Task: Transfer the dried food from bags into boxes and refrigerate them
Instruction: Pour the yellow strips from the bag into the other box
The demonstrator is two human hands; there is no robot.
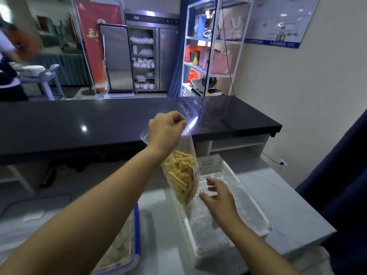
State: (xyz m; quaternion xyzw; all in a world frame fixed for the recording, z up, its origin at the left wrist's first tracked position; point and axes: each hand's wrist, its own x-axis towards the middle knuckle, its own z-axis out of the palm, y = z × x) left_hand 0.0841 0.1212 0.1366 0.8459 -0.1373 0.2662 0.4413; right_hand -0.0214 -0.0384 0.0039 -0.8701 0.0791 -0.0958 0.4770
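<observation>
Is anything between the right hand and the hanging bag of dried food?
Nothing visible. The open right hand is beside the bag, near its lower end, over the white basket; the left hand pinches its top.

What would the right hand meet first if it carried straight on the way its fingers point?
Probably the lower part of the clear bag, which the left hand holds up; the right hand points at it, though depth is unclear.

Restaurant back area: steel dish cabinet [143, 58] with stacked bowls, black counter [99, 124], storage shelving [210, 46].
</observation>
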